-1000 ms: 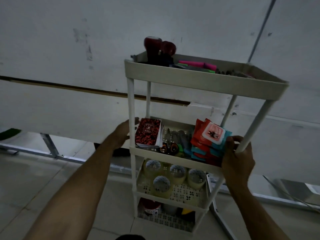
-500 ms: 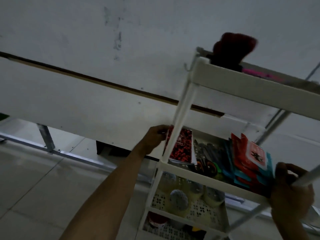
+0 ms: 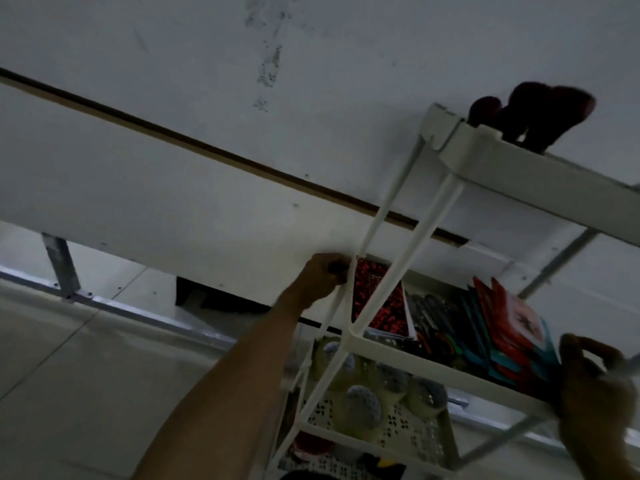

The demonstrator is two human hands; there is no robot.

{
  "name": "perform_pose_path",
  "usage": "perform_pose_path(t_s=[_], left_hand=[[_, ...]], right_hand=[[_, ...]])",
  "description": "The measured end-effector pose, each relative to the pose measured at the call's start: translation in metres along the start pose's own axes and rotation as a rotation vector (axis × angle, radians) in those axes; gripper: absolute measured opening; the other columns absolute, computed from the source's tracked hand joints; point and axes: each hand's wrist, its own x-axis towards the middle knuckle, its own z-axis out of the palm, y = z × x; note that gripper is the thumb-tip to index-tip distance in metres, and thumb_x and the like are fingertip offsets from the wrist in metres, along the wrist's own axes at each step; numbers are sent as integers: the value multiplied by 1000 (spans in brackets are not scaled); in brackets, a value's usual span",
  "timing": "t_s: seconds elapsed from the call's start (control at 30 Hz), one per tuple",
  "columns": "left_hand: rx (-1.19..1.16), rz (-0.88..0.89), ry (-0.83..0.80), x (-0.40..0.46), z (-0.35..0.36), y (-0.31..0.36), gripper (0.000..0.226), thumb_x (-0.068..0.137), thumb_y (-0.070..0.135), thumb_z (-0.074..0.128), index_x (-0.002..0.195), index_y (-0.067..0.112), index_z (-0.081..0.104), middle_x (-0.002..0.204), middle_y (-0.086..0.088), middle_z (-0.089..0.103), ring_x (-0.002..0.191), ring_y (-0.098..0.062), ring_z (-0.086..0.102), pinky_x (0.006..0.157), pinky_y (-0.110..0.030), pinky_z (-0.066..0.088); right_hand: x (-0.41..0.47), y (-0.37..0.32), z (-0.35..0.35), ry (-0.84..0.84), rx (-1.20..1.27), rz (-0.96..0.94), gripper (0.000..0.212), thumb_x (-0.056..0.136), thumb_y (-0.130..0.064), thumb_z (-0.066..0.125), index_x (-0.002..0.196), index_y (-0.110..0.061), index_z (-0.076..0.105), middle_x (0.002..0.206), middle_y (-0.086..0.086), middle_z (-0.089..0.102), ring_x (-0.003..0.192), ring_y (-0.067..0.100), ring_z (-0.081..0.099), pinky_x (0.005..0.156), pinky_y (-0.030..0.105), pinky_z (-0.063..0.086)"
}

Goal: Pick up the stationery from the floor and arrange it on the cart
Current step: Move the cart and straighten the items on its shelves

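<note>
I see the left hand with fingers curled round the far-left post of the white cart. The right hand grips the near-right post, thumb and fingers wrapped around it. A red notebook lies on the second shelf, tape rolls below it.

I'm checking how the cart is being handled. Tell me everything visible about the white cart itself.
The white cart looks like plastic: tiered trays joined by thin corner posts, the lower trays with perforated floors. It appears tilted in the view. Dark red objects stand on the top tray; a red patterned notebook, scissors and red-teal packets fill the second; tape rolls sit below. The left hand grips a rear post, and the right hand grips a post at the second tray's other end.
</note>
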Motion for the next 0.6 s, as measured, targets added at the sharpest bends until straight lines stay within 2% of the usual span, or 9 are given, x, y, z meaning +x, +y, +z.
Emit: perform_pose_path(t_s=[0.03,0.13,0.23,0.3,0.37,0.43,0.6], left_hand=[[-10,-9,-27,2,-3,-1,24,86,-11,59,108,-7,66,110,-27,66,103,-36,63,95,-49,50],[-87,-100,-86,3,-5,9,27,90,-5,56,116,-5,64,115,-26,64,103,-34,63,94,-43,52],[-313,-208,-26,-1,0,19,34,96,28,52,116,4,66,105,-18,67,96,-35,63,89,-43,50],[-261,-205,0,-2,8,24,40,90,49,57,101,14,71,93,-9,68,86,-23,64,82,-37,51],[-191,-164,24,-3,18,27,23,84,45,64,81,25,75,79,2,71,74,-10,66,70,-24,53],[-194,-144,46,-3,22,31,17,85,32,66,73,29,77,70,8,72,64,-4,66,57,-16,50],[-208,-165,100,-4,21,33,23,89,19,65,71,25,78,69,3,73,64,-10,69,58,-23,54]], right_hand=[[-10,-12,0,-61,-40,-26,20,91,-49,58,107,-36,56,103,8,67,90,28,67,74,48,57],[4,-24,11,-1,-41,-56,22,92,-49,58,106,-33,56,97,8,67,82,26,67,66,39,55],[-2,-11,6,-32,-48,-142,20,93,-47,57,104,-31,55,87,4,65,75,19,65,58,31,55],[3,-9,7,-24,-48,-178,21,92,-47,56,104,-29,55,81,-1,63,71,12,64,48,27,53],[1,-14,7,-51,-25,-179,25,92,-46,56,106,-25,56,80,-6,62,73,7,63,51,27,52],[3,-13,7,-55,-28,-166,27,92,-46,57,107,-23,56,83,-4,63,74,7,64,56,26,51],[4,-18,11,-54,-4,-136,25,91,-49,59,101,-26,58,83,-2,65,74,6,65,57,26,52]])
